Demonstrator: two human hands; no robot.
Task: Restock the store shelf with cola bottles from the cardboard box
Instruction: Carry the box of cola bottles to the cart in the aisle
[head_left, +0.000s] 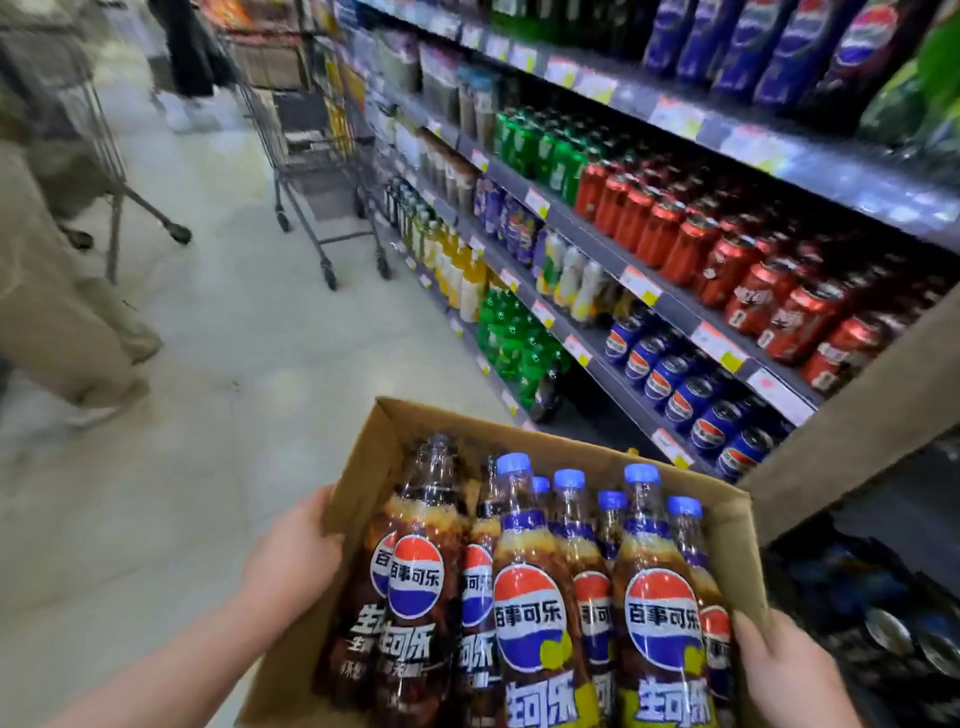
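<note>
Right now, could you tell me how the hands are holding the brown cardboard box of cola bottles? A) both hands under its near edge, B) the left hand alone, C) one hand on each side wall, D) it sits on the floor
C: the left hand grips the left wall of the brown cardboard box and the right hand grips the right wall, with the blue-capped cola bottles between them.

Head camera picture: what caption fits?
Both hands, left and right, carry a box of cola bottles beside drink shelves.

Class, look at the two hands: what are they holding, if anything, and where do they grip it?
Both hold the cardboard box of cola bottles: left hand on its left wall, right hand at its right edge.
</note>
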